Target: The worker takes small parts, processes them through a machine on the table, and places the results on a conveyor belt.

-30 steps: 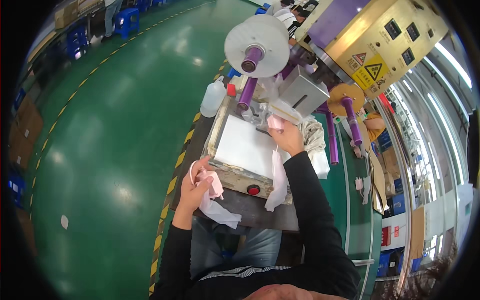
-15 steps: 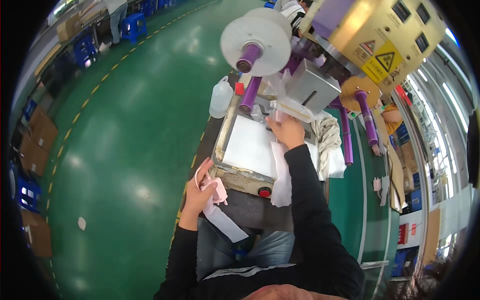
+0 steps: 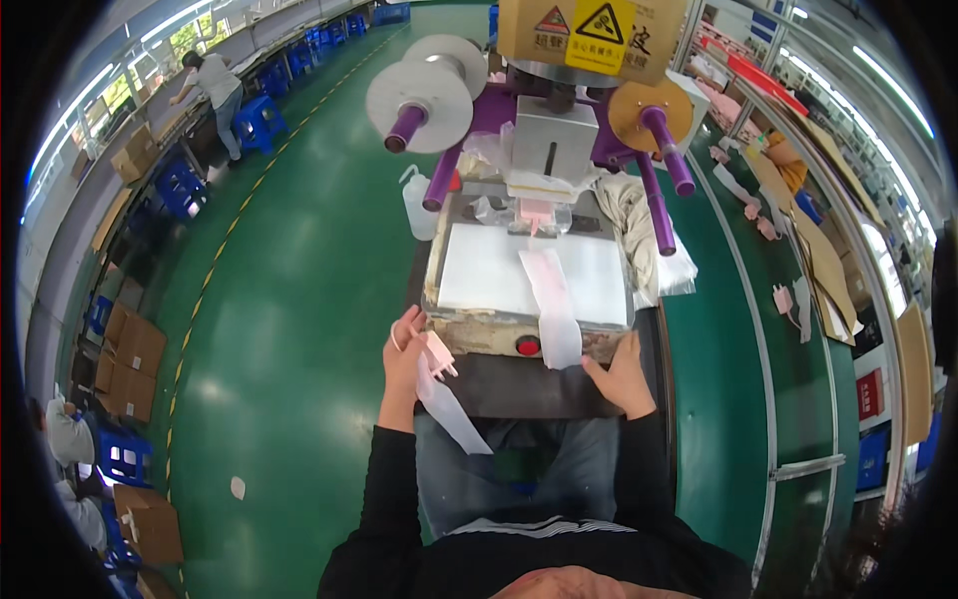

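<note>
My left hand is closed around a pink plug adapter at the left front corner of the machine base. From this adapter hangs a translucent white wrap strip. At the base's right front corner, my right hand rests with thumb and fingers apart, holding nothing I can see. Another pink adapter sits under the grey press head. Its whitish wrapped tail lies across the white sheet and over the front edge.
A red button is on the base front. A clear bottle stands to the left, crumpled cloth to the right. White reels and purple rods hang above. Further right, pink adapters lie on a green conveyor. A person stands far left.
My right hand has drawn back from under the press head to the base's right front corner. The adapter there now shows uncovered. The view has turned rightward; my left hand keeps its adapter.
</note>
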The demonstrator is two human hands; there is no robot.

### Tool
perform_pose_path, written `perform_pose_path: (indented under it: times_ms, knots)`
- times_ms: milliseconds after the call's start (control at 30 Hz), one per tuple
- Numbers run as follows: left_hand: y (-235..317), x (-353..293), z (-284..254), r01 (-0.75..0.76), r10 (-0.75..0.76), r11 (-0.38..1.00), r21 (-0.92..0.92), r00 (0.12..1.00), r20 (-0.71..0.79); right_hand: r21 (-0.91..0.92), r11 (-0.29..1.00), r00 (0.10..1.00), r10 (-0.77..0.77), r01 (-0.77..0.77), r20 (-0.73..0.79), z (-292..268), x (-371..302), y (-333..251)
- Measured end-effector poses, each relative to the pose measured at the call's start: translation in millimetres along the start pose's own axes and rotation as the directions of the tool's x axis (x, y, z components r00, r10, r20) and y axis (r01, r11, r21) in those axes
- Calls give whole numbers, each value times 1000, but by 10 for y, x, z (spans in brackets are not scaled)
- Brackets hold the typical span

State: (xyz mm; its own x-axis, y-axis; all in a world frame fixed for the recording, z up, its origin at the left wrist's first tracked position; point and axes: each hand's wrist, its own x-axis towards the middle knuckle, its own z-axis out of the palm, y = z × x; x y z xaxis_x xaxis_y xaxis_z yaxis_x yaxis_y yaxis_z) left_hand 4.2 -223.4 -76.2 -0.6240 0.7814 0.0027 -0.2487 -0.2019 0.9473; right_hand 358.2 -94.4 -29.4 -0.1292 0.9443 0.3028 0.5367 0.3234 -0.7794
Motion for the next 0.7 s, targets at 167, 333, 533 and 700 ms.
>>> perform_pose_path:
  times_ms: [167,333,533,700]
  knots:
    - [437,-574,411,-164,157,979,-124,986,-64,96,967,861,-253,235,440,-267,-159,-994]
    - [863,-993,1203,-407,394,913,3,887,240,782,575,638,-513,-242,575,371,-309,-1395]
    - [1322,-1114,2077,-595,300,803,-29,362,883,685,724,901,-242,-80,361,-1284,360,-714]
    - [982,-1188,2517,-728,345,673,-133,150,926,45,999,945,19,-4,-326,-4028,-728,57]
